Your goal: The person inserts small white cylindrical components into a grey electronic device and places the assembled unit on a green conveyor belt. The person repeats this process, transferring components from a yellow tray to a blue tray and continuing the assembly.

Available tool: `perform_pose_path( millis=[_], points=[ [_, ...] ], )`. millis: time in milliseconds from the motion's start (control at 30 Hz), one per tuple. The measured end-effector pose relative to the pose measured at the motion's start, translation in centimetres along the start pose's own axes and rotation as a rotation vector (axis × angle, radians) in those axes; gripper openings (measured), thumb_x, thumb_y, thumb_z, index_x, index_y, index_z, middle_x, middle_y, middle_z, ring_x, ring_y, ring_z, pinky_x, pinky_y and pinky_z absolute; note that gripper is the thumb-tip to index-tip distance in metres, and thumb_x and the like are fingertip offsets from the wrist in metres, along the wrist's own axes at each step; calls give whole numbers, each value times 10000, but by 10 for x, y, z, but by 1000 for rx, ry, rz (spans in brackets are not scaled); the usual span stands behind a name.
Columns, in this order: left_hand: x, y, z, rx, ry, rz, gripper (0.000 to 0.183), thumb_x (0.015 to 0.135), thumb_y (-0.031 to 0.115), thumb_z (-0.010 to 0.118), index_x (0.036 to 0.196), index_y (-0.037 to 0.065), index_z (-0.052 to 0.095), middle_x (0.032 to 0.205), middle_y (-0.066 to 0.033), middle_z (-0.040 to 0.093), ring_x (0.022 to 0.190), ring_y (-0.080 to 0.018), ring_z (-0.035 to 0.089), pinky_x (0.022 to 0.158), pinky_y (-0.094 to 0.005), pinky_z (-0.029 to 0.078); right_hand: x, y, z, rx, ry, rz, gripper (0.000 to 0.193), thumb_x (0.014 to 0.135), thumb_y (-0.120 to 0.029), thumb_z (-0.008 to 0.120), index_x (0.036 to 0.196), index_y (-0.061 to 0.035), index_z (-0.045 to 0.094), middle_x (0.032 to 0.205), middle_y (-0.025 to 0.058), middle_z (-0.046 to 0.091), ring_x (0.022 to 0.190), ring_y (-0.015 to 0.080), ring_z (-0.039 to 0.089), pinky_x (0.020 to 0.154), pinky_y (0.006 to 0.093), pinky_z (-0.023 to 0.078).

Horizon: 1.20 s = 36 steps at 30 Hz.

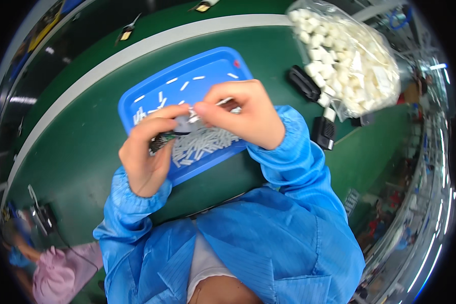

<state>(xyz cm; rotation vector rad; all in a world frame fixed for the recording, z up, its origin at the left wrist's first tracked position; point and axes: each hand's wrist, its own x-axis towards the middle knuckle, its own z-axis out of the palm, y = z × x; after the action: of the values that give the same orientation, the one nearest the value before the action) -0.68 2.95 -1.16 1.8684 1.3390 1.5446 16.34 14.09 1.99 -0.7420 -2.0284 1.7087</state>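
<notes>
Glossy blue plastic tray (137,104) on matt green mat (81,137); at two o'clock, crinkled clear plastic bag (349,55).

Blue tray (207,66), green table (86,137), white pieces (202,143).

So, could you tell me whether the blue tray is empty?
Not empty: the blue tray holds small white pieces, heaped near its front, others scattered.
</notes>
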Motion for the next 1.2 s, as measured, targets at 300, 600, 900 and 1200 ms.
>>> perform_pose_path(
  millis=[300, 600, 900, 1200],
  points=[
    [8, -15, -4, -538, 81, -613, 279, 943, 71, 438, 1194, 65, 317, 1095, -196, 573, 746, -160, 609, 517, -200, 481, 4, 130, -320, -1290, 463, 853, 727, 862, -630, 361, 1336, -83, 428, 1272, 250, 490, 1173, 403, 472, 988, 438, 360],
    [7, -32, -13, -473, 60, -670, 319, 914, 45, 450, 1232, 43, 424, 1076, -135, 590, 756, -135, 588, 557, -209, 467, 8, 177, -262, -1306, 620, 368, 480, 878, -532, 443, 1152, -158, 564, 1146, 295, 475, 1010, 466, 513, 891, 506, 415],
    [12, -31, -14, -942, 127, -764, 310, 908, 89, 486, 1206, 76, 400, 1075, -147, 589, 823, -142, 533, 628, -234, 432, 25, 100, -190, -1398, 397, 62, 269, 639, -251, 770, 849, -115, 671, 1151, 97, 560, 1002, 336, 477, 860, 394, 445],
    [13, -4, -15, -629, 150, -499, 242, 924, 116, 494, 1151, 78, 417, 1068, -157, 597, 867, -143, 547, 686, -241, 443, 39, -17, -51, 62, 6, -75, 393, 790, -91, 707, 1126, 36, 548, 998, 88, 630, 894, 131, 597, 783, 247, 485]
  ],
)
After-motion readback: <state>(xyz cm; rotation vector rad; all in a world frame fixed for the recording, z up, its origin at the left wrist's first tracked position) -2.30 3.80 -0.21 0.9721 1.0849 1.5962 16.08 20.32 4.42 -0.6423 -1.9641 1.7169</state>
